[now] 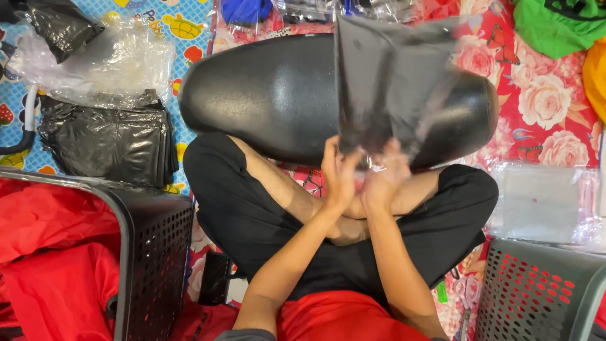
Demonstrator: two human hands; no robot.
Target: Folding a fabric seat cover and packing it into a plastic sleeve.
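I sit cross-legged in black trousers and hold a dark grey plastic bag upright in front of me. My left hand grips its lower edge on the left. My right hand, blurred by motion, grips the lower edge on the right, where clear film shows. Behind the bag lies a large glossy black oval cushion. The bag hides part of the cushion.
A stack of folded black bags and crumpled clear plastic lie at the left. A grey basket holds red fabric. Another grey basket stands bottom right, clear bags above it. Green cloth lies top right.
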